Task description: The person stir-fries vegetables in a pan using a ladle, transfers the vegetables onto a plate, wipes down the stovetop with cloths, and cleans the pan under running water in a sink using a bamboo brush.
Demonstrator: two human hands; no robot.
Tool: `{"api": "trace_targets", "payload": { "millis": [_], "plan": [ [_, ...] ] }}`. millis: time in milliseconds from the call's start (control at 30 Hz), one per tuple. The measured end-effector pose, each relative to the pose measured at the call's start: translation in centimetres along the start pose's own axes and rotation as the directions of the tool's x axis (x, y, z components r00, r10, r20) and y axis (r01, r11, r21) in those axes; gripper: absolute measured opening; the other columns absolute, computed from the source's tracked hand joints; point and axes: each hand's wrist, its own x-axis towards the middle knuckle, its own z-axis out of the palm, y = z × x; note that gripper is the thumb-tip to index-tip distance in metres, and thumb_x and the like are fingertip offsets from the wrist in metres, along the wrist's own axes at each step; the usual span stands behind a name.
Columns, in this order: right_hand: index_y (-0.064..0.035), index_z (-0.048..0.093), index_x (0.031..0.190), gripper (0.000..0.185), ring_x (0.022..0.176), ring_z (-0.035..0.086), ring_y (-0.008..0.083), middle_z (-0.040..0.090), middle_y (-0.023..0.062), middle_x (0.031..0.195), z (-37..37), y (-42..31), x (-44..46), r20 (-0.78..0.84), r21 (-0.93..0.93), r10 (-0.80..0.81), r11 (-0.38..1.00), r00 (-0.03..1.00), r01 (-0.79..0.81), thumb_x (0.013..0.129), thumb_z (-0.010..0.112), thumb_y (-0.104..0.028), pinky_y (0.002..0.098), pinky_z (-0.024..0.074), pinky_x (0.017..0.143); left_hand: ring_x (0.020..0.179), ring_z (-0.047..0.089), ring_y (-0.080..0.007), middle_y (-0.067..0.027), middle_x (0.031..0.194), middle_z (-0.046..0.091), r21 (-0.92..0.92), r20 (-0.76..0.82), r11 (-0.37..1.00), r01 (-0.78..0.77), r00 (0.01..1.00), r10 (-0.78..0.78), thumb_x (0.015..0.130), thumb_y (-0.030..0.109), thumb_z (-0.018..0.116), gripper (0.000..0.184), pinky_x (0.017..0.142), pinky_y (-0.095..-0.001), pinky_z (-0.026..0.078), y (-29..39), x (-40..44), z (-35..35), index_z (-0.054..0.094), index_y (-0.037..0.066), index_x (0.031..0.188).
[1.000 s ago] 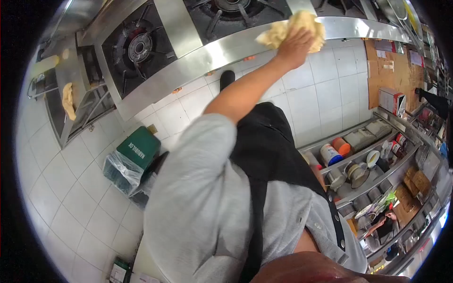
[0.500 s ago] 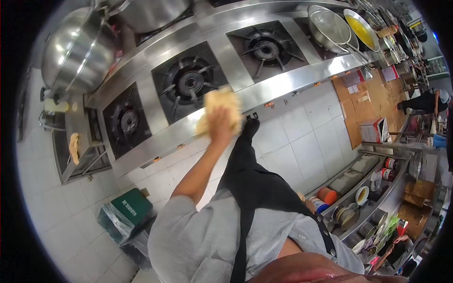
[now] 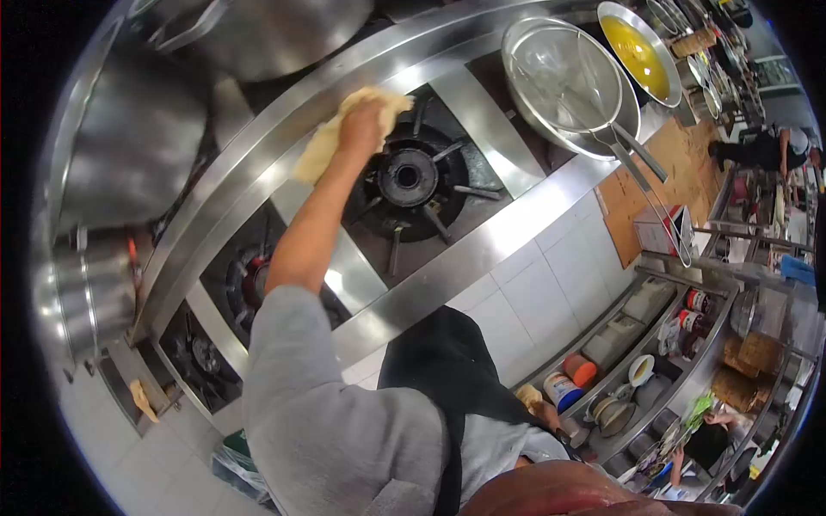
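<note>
My left hand (image 3: 361,129) is closed on a cream-yellow cloth (image 3: 331,142) and presses it onto the steel stovetop, at the back left edge of a black burner (image 3: 407,176). Part of the cloth spreads out to the left of the hand over the steel strip. Low on my right side, my right hand (image 3: 545,414) is partly hidden by my body; its fingers are closed round a bunched pale yellow cloth (image 3: 528,396).
Big steel pots (image 3: 129,138) stand along the left and back. A strainer (image 3: 572,82) rests in a wide bowl beside a pan of yellow liquid (image 3: 638,56). Shelves with containers (image 3: 581,370) stand to the right, where other people work. A bin (image 3: 237,464) is at lower left.
My left hand has moved the cloth from the stove's front edge to behind a burner. My body has come closer to the stove and shifted along it to the right.
</note>
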Motion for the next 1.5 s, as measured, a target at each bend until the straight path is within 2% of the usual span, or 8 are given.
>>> {"api": "trace_targets", "payload": {
  "millis": [167, 433, 533, 600, 633, 767, 1100, 1500],
  "plan": [
    [0.0, 0.062, 0.102, 0.027, 0.082, 0.06, 0.0208, 0.064, 0.0096, 0.092, -1.3, -12.9, 3.6, 0.012, 0.873, 0.115, 0.483, 0.993, -0.066, 0.092, 0.047, -0.02, 0.0352, 0.0485, 0.072, 0.093, 0.062, -0.034, -0.0172, 0.095, 0.066, 0.038, 0.086, 0.999, -0.036, 0.996, 0.033, 0.082, 0.011, 0.051, 0.018, 0.082, -0.0434, 0.047, 9.3, 11.2, 10.5, 0.066, 0.007, 0.091],
    [-0.0017, 0.061, 0.107, 0.057, 0.085, 0.064, 0.0185, 0.065, 0.0111, 0.1, -10.5, -46.3, 5.1, 0.049, 0.785, -0.373, 0.587, 0.926, 0.195, 0.095, 0.042, -0.054, 0.0305, 0.0517, 0.076, 0.114, 0.051, -0.0352, -0.0195, 0.114, 0.058, -0.644, 0.033, 0.761, -0.078, 0.991, 0.13, 0.089, 0.011, 0.05, 0.028, 0.096, -0.0434, 0.042, 31.9, -12.7, 12.8, 0.056, 0.006, 0.115],
    [-0.0029, 0.061, 0.104, 0.057, 0.076, 0.066, 0.0201, 0.066, 0.011, 0.097, -11.9, -52.6, 9.5, 0.1, 0.824, -0.504, 0.526, 0.858, 0.213, 0.092, 0.046, -0.057, 0.0353, 0.0539, 0.067, 0.109, 0.056, -0.0341, -0.0188, 0.112, 0.061, -0.51, 0.645, 0.86, -0.029, 0.649, 0.404, 0.09, 0.012, 0.048, 0.035, 0.093, -0.0409, 0.043, 32.1, -14.6, 8.1, 0.054, 0.007, 0.124],
    [-0.0036, 0.061, 0.102, 0.058, 0.073, 0.066, 0.0206, 0.068, 0.0105, 0.092, -12.2, -55.4, 11.8, 0.166, 0.836, -0.592, 0.508, 0.789, 0.206, 0.09, 0.049, -0.059, 0.0377, 0.0537, 0.062, 0.09, 0.065, -0.0271, -0.0156, 0.097, 0.067, -0.651, 0.637, 0.617, 0.442, 0.76, 0.127, 0.091, 0.01, 0.05, 0.023, 0.079, -0.035, 0.051, 29.8, -16.3, 4.1, 0.063, 0.005, 0.108],
    [-0.0038, 0.06, 0.101, 0.058, 0.07, 0.066, 0.0216, 0.068, 0.0102, 0.089, -12.6, -56.6, 12.3, 0.256, 0.828, -0.608, 0.539, 0.752, 0.153, 0.089, 0.049, -0.059, 0.0388, 0.0535, 0.06, 0.091, 0.065, -0.0221, -0.0124, 0.098, 0.066, -0.378, 0.911, 0.181, 0.908, 0.4, -0.103, 0.093, 0.011, 0.051, 0.021, 0.081, -0.0314, 0.052, 30.0, -15.9, -0.8, 0.062, 0.003, 0.11],
    [0.0011, 0.054, 0.104, 0.046, 0.067, 0.065, 0.0307, 0.067, 0.0153, 0.086, -11.7, -59.5, 17.5, 0.332, 0.847, -0.578, 0.531, 0.745, 0.034, 0.092, 0.047, -0.043, 0.048, 0.0538, 0.057, 0.118, 0.053, -0.0275, -0.016, 0.132, 0.051, -0.607, 0.777, -0.502, 0.616, 0.592, -0.213, 0.095, 0.017, 0.051, 0.045, 0.102, -0.0413, 0.043, 22.5, -21.8, -11.8, 0.041, 0.003, 0.136],
    [0.0042, 0.053, 0.102, 0.035, 0.078, 0.066, 0.0366, 0.063, 0.0206, 0.094, -19.5, -46.9, 14.0, 0.334, 0.891, -0.588, 0.452, 0.737, -0.042, 0.085, 0.048, -0.026, 0.0584, 0.0535, 0.065, 0.11, 0.056, -0.0278, -0.015, 0.123, 0.054, -0.964, -0.001, 0.17, 0.203, 0.639, -0.769, 0.095, 0.01, 0.045, 0.035, 0.091, -0.0428, 0.048, 13.5, -6.3, -16.5, 0.04, 0.006, 0.13],
    [0.0068, 0.054, 0.104, 0.035, 0.084, 0.066, 0.0332, 0.064, 0.018, 0.096, -25.0, -26.0, 6.8, -0.21, 0.968, 0.157, 0.17, 0.965, 0.183, 0.08, 0.056, -0.019, 0.0451, 0.0567, 0.075, 0.098, 0.059, -0.041, -0.0246, 0.103, 0.062, -0.05, -0.088, 0.997, -0.05, 0.995, 0.045, 0.085, 0.005, 0.049, 0.027, 0.085, -0.0446, 0.047, 21.4, 27.0, 28.3, 0.06, 0.004, 0.109]
  ]
}}
